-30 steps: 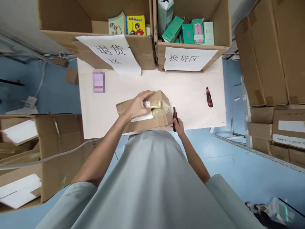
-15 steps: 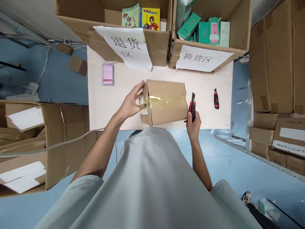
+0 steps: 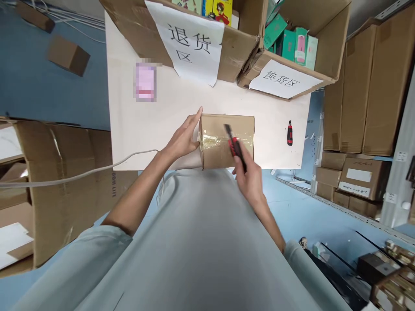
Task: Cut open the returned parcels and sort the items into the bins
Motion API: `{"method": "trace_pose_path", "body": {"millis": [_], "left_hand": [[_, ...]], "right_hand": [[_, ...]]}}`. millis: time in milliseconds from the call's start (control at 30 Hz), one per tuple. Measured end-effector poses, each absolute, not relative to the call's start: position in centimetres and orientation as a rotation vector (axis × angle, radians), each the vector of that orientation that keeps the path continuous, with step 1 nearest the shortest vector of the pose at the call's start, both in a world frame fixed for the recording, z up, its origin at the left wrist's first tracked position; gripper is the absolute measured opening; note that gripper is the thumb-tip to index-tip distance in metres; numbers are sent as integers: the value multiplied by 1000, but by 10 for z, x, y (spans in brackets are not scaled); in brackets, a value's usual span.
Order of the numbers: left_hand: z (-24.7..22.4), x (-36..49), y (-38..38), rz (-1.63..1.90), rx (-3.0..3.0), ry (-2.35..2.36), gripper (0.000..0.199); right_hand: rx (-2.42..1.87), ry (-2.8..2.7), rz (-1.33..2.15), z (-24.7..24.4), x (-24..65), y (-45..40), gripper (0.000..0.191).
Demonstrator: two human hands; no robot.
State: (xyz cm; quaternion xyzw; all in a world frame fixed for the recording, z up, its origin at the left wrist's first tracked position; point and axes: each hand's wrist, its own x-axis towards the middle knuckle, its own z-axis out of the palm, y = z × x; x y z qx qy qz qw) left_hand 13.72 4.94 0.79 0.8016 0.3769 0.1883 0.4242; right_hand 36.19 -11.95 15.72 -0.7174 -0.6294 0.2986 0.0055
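A taped cardboard box (image 3: 217,160) lies on the white table in front of my body, with shiny clear tape across its top. My left hand (image 3: 184,137) rests against the box's left end, fingers stretched out along that side and the thumb apart from them. Wrapped round a red and black utility knife (image 3: 238,151), my right hand (image 3: 251,179) is over the box's right part. The knife's blade points up and left above the box top; whether it touches the cardboard I cannot tell. My right fingers are slightly blurred.
Another utility knife (image 3: 289,134) lies at the table's right. Two open cartons with paper signs stand at the back, holding books (image 3: 220,12) and green boxes (image 3: 288,45). A blurred pink item (image 3: 145,82) lies at left. A pale cable (image 3: 81,175) crosses a large carton (image 3: 71,190).
My right hand has brought the knife from beside the box's right end to over its top. The box looks turned, and my left fingers lie straighter along its side. The view has shifted.
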Motion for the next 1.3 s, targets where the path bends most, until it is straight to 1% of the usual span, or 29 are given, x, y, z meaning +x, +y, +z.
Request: {"method": "trace_pose_path", "body": {"millis": [100, 200, 300, 467, 633, 733, 933, 1033, 1100, 1200, 1300], "left_hand": [[5, 125, 51, 431, 2048, 905, 115], [5, 115, 57, 394, 2098, 841, 112], [5, 111, 64, 372, 2119, 777, 115], [3, 112, 72, 376, 2162, 696, 118], [0, 112, 75, 351, 2218, 644, 117], [-2, 110, 78, 356, 2225, 638, 116], [-7, 105, 83, 343, 2262, 596, 112], [-8, 102, 81, 347, 2250, 609, 112], [-8, 100, 79, 356, 2242, 635, 113], [-8, 99, 72, 360, 2232, 617, 114], [-7, 100, 62, 355, 2188, 628, 117]], "right_hand": [[-2145, -1776, 1036, 158, 324, -111, 66], [-2139, -1747, 1075, 153, 299, -103, 63], [-2252, -1757, 1077, 157, 284, -99, 65], [-2485, -1784, 1072, 183, 259, -90, 69], [-2810, -1909, 1089, 198, 228, -53, 73], [-2882, -1999, 1070, 201, 213, -31, 78], [-2972, -2068, 1221, 217, 205, -29, 74], [-2935, -2101, 1196, 214, 208, -33, 70], [-2888, -2118, 1186, 213, 209, -37, 71], [-2910, -2062, 1262, 215, 215, -47, 78], [-2862, -2010, 1291, 211, 229, -59, 74]]}}
